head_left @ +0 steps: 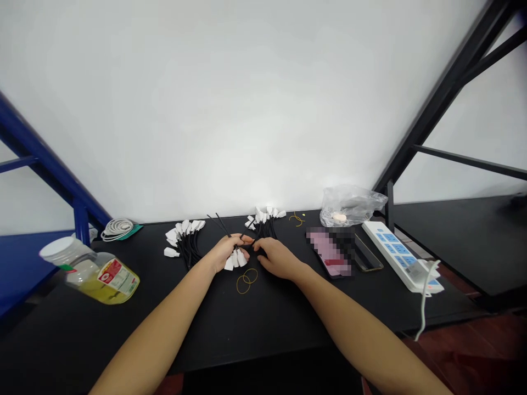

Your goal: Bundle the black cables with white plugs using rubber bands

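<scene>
My left hand [230, 249] is closed around a few black cables with white connector ends [235, 259]. The connectors hang below its palm, while thin black cable ends stick up past the fingers. My right hand [274, 257] is curled right beside it, its fingertips pinching a black cable near the left fingers. Just below the hands lie two loose rubber bands [247, 280], overlapping on the black table [230, 329]. A bundle of white-ended black cables [187, 241] rests to the left, and another cable bundle [265, 219] lies behind my right hand.
A jar of yellow liquid [109, 277] and a coiled white cable [117, 229] are at left. On the right are a phone [329, 252], a second dark phone [368, 255], a clear plastic bag [352, 203] and a power strip [399, 255]. More rubber bands [296, 219] lie near the wall.
</scene>
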Demonstrator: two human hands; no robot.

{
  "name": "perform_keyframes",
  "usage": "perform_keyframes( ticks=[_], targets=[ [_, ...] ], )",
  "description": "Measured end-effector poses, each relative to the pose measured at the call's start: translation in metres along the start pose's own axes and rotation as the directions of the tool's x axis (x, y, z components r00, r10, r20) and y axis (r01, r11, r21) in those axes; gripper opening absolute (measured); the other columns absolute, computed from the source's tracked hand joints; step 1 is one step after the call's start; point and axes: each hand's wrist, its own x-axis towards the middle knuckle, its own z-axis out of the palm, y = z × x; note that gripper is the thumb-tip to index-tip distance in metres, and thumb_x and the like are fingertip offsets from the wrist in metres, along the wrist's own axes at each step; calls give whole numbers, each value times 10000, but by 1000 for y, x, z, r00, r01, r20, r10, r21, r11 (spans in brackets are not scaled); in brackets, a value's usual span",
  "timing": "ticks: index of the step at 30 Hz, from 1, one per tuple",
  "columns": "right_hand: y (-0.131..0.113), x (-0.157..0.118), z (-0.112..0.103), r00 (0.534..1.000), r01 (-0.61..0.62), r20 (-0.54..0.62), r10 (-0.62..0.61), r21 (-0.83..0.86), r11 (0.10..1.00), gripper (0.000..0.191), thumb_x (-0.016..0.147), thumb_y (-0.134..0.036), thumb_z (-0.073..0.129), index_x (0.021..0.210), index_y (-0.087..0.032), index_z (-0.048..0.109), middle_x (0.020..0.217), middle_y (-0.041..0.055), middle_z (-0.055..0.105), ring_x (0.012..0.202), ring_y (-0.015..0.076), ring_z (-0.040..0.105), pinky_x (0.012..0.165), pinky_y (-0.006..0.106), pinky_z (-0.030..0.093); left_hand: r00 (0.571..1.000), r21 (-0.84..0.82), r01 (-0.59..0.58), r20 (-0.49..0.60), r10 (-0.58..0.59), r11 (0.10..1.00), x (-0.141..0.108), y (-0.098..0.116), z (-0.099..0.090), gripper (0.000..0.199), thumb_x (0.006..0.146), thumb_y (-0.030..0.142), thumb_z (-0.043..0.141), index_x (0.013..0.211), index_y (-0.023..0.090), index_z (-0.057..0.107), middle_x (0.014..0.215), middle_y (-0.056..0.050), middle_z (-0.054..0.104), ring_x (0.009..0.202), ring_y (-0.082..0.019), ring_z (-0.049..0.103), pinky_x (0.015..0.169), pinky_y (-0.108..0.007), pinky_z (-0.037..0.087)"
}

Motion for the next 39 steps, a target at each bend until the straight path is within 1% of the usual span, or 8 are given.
perform_keyframes(
  ticks=[4,8,12,17,22,31,36,39],
  targets=[
    [1,1,0,991,-94,-86,98,57,994,415,832,-101,633,1234,-194,585,1043,63,703,989,219,630,901,356,462,996,14,-70,53,69,997,0,-2,-1,279,664,224,571,908,142,678,606,-64,706,480,-199,652,459,-272,480],
    [1,3,-3,982,-133,-127,138,42,990,298,858,-103,606,1119,-229,676,989,39,723,943,213,636,847,338,470,988,52,-97,128,90,994,-1,-4,-1,322,661,244,571,944,141,682,618,-67,710,503,-201,657,472,-267,474],
    [-1,1,-7,937,-106,-324,133,99,989,195,935,-192,572,1082,-228,695,992,56,737,934,216,651,843,344,490,968,158,-250,22,250,955,0,-4,4,287,714,282,589,936,139,701,667,-61,713,531,-173,642,500,-254,466],
    [-10,-6,-17,799,-11,-585,138,215,977,231,1004,-302,485,1126,-222,664,924,66,738,876,215,680,837,345,522,832,428,-500,-2,554,753,-1,-6,14,169,797,318,646,858,177,716,751,-49,693,679,-163,651,607,-256,494],
    [-16,-5,-11,875,6,-456,164,349,937,212,1006,-311,485,1115,-213,638,907,56,736,839,196,690,794,319,533,666,551,-652,87,741,521,-8,-9,18,145,788,267,727,732,193,615,959,-65,662,896,-183,646,798,-310,522],
    [-9,0,-6,979,62,-202,6,332,941,388,1011,-338,500,1375,-203,514,1064,76,688,920,199,643,827,338,511,688,356,-695,79,721,624,-2,-13,20,336,762,327,797,993,213,581,1045,-53,695,1010,-186,667,939,-358,520],
    [-18,-2,-7,974,166,-193,-122,232,958,580,974,-324,573,1515,-243,379,1273,112,626,1023,223,610,918,391,496,768,376,-620,107,632,689,-5,-12,20,230,891,403,659,984,193,642,793,-16,674,726,-139,652,697,-268,535],
    [-18,-1,-10,960,138,-266,-86,182,973,532,942,-274,601,1453,-243,458,1247,108,621,995,212,603,875,365,508,764,420,-588,7,646,691,-5,-11,16,312,941,477,565,928,183,668,629,19,586,567,-116,575,541,-225,464]
  ],
)
